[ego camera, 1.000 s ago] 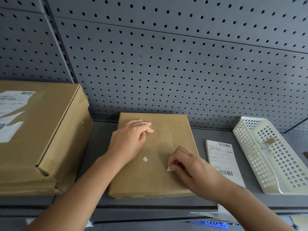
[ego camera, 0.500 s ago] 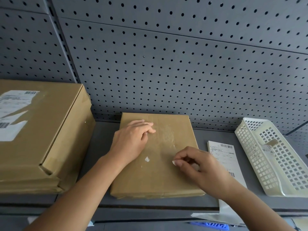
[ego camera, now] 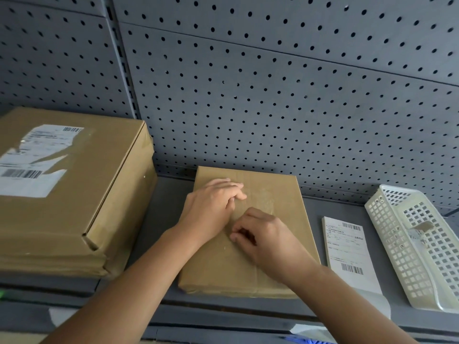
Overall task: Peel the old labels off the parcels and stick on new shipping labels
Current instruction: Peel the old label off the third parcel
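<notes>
Head | grey shelf (ego camera: 162,219), pegboard wall (ego camera: 273,108) | left hand (ego camera: 211,207) flat on parcel (ego camera: 285,202) | right hand (ego camera: 268,242) curled, grip unclear

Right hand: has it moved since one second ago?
Yes. The right hand shifted left, from the right edge of the flat parcel toward its middle, nearer the left hand.
</notes>
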The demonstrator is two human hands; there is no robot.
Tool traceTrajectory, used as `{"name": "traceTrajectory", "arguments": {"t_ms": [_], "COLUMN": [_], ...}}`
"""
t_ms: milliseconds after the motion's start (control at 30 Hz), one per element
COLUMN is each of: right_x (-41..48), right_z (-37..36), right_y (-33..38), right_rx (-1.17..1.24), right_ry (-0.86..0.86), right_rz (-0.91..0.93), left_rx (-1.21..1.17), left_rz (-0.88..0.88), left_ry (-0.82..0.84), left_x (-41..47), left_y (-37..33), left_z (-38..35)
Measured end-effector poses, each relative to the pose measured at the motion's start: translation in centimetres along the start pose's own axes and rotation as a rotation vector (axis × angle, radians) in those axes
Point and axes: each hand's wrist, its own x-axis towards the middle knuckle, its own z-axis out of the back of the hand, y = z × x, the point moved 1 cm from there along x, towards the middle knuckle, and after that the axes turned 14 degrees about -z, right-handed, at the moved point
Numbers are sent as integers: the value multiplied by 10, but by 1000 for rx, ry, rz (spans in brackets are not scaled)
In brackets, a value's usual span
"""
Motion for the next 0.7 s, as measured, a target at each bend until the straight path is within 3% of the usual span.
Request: {"name": "traceTrajectory", "arguments": {"t_ms": [367,700], "right_x": [-4,-10], "right_z": [0,-9], "right_y": [-2,4], "right_rx": [62,39], "right_ry": [76,-32], "right_rz": [-56,-19], "left_rx": [10,12], "left_rz": [6,3], "left_ry": [1,12], "left_x": [0,0], "left_y": [1,1], "left_z": [-1,0]}}
